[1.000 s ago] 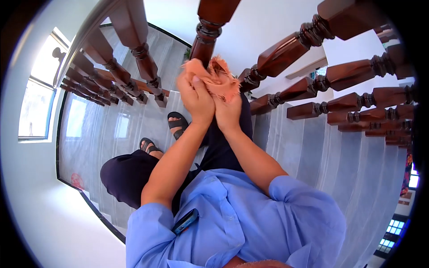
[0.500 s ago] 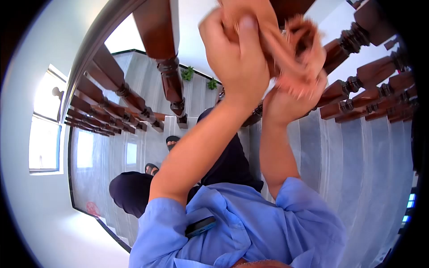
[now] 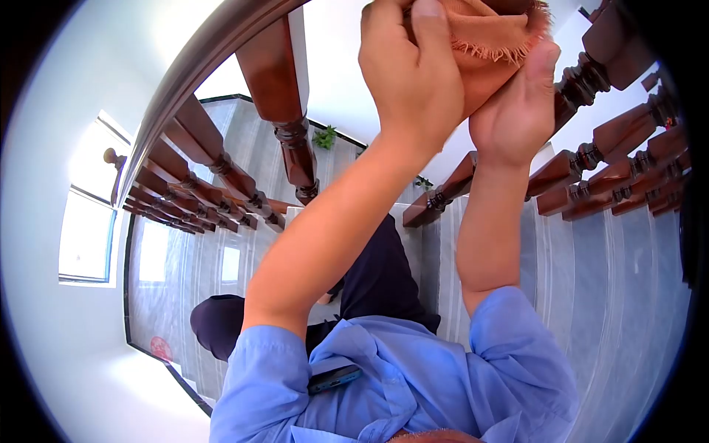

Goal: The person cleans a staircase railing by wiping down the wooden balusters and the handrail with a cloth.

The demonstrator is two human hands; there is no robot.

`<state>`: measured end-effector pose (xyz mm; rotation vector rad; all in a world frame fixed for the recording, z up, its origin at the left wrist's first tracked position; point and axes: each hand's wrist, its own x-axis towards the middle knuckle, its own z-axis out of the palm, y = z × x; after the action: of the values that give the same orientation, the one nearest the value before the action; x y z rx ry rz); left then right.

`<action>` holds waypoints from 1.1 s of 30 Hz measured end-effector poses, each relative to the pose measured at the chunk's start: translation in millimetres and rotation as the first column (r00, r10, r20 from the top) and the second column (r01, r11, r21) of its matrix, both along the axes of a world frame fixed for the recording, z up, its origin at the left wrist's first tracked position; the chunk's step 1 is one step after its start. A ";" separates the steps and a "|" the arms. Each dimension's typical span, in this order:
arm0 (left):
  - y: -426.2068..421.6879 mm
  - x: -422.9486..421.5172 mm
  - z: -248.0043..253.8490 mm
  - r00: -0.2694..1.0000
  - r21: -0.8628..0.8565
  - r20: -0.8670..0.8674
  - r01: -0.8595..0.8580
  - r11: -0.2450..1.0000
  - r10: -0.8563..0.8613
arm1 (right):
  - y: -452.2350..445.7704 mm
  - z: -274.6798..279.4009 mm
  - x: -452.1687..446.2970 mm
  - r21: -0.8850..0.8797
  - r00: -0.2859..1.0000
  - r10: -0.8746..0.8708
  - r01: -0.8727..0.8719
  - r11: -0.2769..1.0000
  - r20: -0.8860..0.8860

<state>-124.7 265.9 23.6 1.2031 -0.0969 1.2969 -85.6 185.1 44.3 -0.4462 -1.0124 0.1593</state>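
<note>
An orange-brown cloth [image 3: 484,55] with a frayed edge is at the top of the head view, around dark wood of the railing. My left hand [image 3: 413,70] grips the cloth from the left, thumb on top and fingers curled. On the other side, my right hand [image 3: 517,111] cups the cloth with its thumb pointing up; its other fingers are hidden behind the fabric. A bit of the dark wood [image 3: 509,6] shows above the frayed edge.
A curved dark handrail [image 3: 188,55] sweeps along the left over turned wooden balusters [image 3: 295,151]. More balusters [image 3: 591,155] stand at the right. Grey stone steps [image 3: 495,244] lie below. A window [image 3: 88,229] is at the left, and a green plant [image 3: 323,137] stands lower down.
Both hands have moved up, the right one also slightly rightward. The cloth, bunched and blurred before, now lies smoother with its frayed edge showing. The camera view has shifted slightly.
</note>
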 end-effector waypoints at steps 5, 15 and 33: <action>-13.3 8.8 -6.2 0.836 0.490 0.336 -0.548 0.678 0.433 | 5.2 -1.8 18.6 -0.314 0.924 -0.331 0.378 0.871 0.193; -18.6 -8.8 21.4 0.961 0.353 0.105 -0.276 0.894 0.255 | 19.0 -14.2 29.8 -0.252 0.877 -0.427 0.474 0.844 0.220; 2.1 7.6 -154.6 0.965 0.332 -0.169 -0.136 0.933 0.201 | 13.6 -169.1 9.3 -0.337 0.755 -0.631 0.649 0.682 0.178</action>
<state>-117.1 268.0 -131.0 1.6446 -0.0581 1.3346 -76.3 198.7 -124.8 -1.1506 -0.8125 -0.3034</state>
